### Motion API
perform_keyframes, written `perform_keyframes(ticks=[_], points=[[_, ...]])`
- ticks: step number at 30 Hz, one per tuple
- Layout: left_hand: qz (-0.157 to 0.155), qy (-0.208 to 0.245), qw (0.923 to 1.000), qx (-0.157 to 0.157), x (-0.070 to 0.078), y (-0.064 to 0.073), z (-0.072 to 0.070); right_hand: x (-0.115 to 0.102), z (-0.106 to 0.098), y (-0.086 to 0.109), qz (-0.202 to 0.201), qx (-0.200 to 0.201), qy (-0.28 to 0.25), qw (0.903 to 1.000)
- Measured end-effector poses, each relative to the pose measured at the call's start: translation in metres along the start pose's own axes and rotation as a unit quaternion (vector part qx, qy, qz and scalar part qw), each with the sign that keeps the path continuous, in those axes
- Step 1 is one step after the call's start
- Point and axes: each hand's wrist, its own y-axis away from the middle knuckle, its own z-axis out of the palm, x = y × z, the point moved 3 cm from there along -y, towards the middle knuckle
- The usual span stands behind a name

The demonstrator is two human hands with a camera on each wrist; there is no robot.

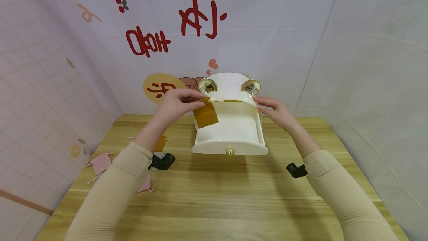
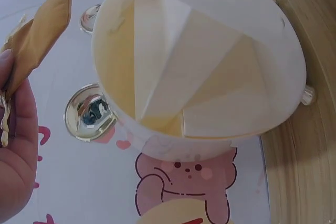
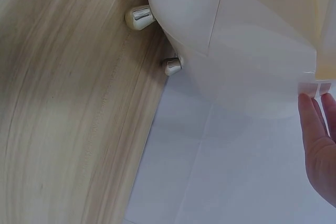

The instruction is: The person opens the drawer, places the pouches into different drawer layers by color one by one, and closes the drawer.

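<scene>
A white rounded box (image 1: 230, 84) with two gold, ear-like rounds (image 1: 250, 87) stands at the back of the table. Its front flap (image 1: 214, 147), bearing a small gold knob (image 1: 230, 152), is tipped outward, and pale inner panels (image 2: 220, 87) show inside. My left hand (image 1: 178, 104) pinches a mustard drawstring pouch (image 1: 206, 116) by its top, at the upper left of the opening. In the left wrist view the pouch (image 2: 44, 30) is apart from the box. My right hand (image 1: 275, 112) touches the box's upper right side with fairly straight fingers (image 3: 312, 121).
Several small drawstring pouches lie on the wooden table (image 1: 227, 203) at the left, among them a pink one (image 1: 101, 163) and a mustard one (image 1: 160, 144). My left sleeve (image 1: 113, 189) partly hides them. A printed white cloth (image 1: 267, 29) hangs behind the box.
</scene>
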Motion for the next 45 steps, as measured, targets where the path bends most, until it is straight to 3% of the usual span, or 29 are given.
perform_keyframes(ticks=[3,10,26,32,45], points=[[-0.011,0.010,0.9998,-0.015,0.003,-0.008,0.008,0.001,0.000,0.000,0.002,0.001,-0.004,1.0000],[0.002,0.000,0.9988,-0.049,0.004,-0.023,0.024,0.000,0.000,0.002,0.002,0.003,-0.003,1.0000],[-0.024,-0.060,0.9954,-0.070,-0.005,-0.025,0.046,0.000,0.000,0.003,0.002,0.007,-0.009,0.9999],[-0.016,-0.089,0.9935,-0.069,-0.009,-0.022,0.047,-0.004,0.000,0.004,-0.001,0.008,-0.001,1.0000],[-0.001,-0.010,0.9984,-0.055,-0.029,-0.009,0.032,-0.002,0.002,0.006,0.006,0.012,0.009,0.9999]])
